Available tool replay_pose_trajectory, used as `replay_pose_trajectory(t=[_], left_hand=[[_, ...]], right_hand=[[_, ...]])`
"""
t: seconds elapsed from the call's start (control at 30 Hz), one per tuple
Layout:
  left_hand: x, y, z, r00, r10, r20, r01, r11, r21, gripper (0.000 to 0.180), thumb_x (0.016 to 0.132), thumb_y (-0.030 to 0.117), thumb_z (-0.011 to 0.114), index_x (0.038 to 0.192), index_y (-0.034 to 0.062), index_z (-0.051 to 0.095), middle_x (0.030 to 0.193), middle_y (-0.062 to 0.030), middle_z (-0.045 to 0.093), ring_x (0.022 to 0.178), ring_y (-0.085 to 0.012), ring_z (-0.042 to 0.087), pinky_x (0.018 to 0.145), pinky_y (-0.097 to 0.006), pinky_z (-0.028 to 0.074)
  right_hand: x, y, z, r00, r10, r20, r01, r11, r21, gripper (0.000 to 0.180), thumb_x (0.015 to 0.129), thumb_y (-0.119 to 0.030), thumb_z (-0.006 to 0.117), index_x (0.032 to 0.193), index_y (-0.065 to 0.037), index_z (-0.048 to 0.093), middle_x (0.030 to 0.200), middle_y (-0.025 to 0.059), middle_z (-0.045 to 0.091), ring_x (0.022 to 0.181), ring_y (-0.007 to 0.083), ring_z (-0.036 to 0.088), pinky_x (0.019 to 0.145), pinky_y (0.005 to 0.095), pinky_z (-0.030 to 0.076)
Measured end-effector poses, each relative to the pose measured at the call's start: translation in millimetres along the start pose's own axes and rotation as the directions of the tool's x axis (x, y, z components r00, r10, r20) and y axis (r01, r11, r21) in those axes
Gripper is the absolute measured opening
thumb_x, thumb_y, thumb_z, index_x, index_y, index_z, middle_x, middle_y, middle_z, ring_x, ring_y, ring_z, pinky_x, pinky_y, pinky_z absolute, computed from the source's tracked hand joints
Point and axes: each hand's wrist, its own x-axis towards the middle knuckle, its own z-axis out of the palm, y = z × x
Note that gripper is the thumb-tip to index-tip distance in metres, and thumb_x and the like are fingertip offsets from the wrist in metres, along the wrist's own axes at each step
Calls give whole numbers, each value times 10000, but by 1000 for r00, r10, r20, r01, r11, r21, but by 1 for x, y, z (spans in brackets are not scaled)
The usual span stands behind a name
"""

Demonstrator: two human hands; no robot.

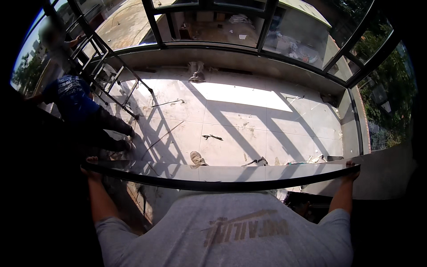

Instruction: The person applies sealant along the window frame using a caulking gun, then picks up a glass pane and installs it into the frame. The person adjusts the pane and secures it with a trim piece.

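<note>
Across the front of my body I hold a long glass pane [222, 172] with a thick black edge. It spans nearly the whole width of the view, and the pale floor shows through it. My left hand [92, 167] is closed round its left end, fingertips over the top. At the opposite end my right hand [351, 171] grips the pane the same way. Both arms are spread wide. Just beyond the pane one shoe [197, 159] shows on the floor.
At the left a person in a blue shirt [73, 98] stands by a metal stepladder [111, 78]; another person [55, 42] is behind it. Dark-framed windows [209, 46] line the far side. A bag-like item [195, 72], a dark tool [212, 137] and debris [316, 159] lie on the tiled floor [231, 120].
</note>
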Motion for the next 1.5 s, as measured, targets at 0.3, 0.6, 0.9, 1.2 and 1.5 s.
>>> replay_pose_trajectory(t=[0.3,0.6,0.9,1.2,1.5], left_hand=[[223,-96,43,995,-78,-59,64,977,-201,504,1000,380,360,829,14,662,831,-140,699,827,-325,679,886,-461,567],[421,-163,136,997,-71,24,74,987,-145,448,988,378,401,858,2,608,902,-129,631,890,-298,627,973,-433,503],[543,-192,327,986,-85,-144,81,996,-37,289,972,259,494,801,40,571,789,-111,612,782,-259,604,827,-372,519],[630,-217,412,967,46,-250,-54,998,-25,261,969,253,437,851,49,549,828,-103,603,805,-260,584,830,-390,495],[807,-303,423,884,-24,-466,26,1000,-3,279,991,234,439,862,34,584,804,-136,658,718,-285,627,770,-384,543]], right_hand=[[59,27,218,973,120,-199,-96,987,126,212,988,-170,505,812,-55,532,720,84,542,674,243,505,738,378,463],[132,56,308,990,67,-124,-67,998,8,231,955,-185,520,785,-33,552,768,102,582,744,280,564,828,402,502],[242,187,419,920,260,-293,-212,960,184,250,928,-242,408,774,-73,508,732,89,520,727,257,533,770,366,488],[350,275,570,968,240,-78,-231,967,107,190,896,-132,564,732,-52,617,765,128,614,812,268,596,817,386,494],[418,342,706,967,253,11,-252,959,131,61,842,-22,617,782,-13,619,822,108,553,782,237,538,731,316,473]])
